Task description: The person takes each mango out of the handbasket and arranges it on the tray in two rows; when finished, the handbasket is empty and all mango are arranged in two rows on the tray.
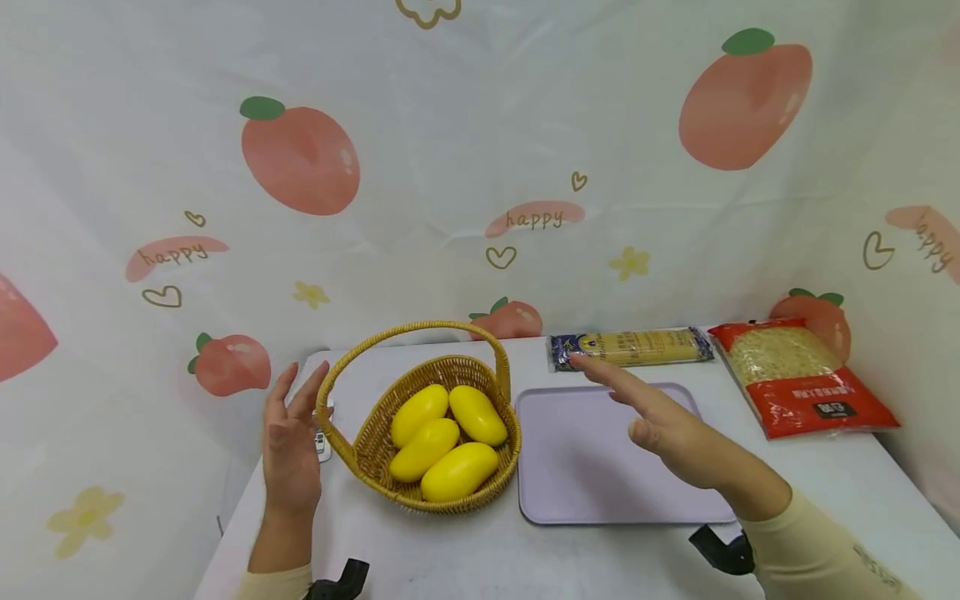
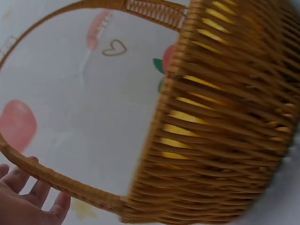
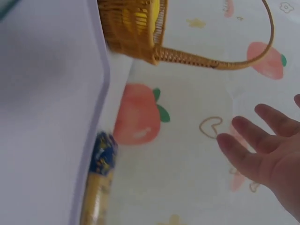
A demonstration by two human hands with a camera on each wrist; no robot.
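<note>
Wicker basket (image 1: 442,372): standing on the bench (image 1: 465,558), left of the lilac tray (image 1: 570,442) and just beside it; arched handle (image 1: 427,326) raised.
Basket contents: four yellow fruits (image 1: 461,472), grouped inside the basket; yellow also shows through gaps in the weave in the left wrist view.
Left hand (image 1: 291,454): raised at the left side of the basket, fingers pointing upward, close to the handle. Contact with the handle cannot be determined.
Left grip: fingers apart, loosely bent.
Right hand (image 1: 675,433): held over the right part of the tray in the head view, fingers directed left toward the basket side.
Right grip: fingers extended; spread apart in the right wrist view.
Pasta pack (image 1: 645,347): lying lengthwise behind the tray, near the backdrop (image 1: 420,250); blue at the ends.
Red bag (image 1: 832,404): lying flat at the right rear of the bench, just beside the pasta pack; pale contents visible through a clear panel.
White item (image 1: 323,446): beside the left hand, partly hidden; type cannot be determined.
</note>
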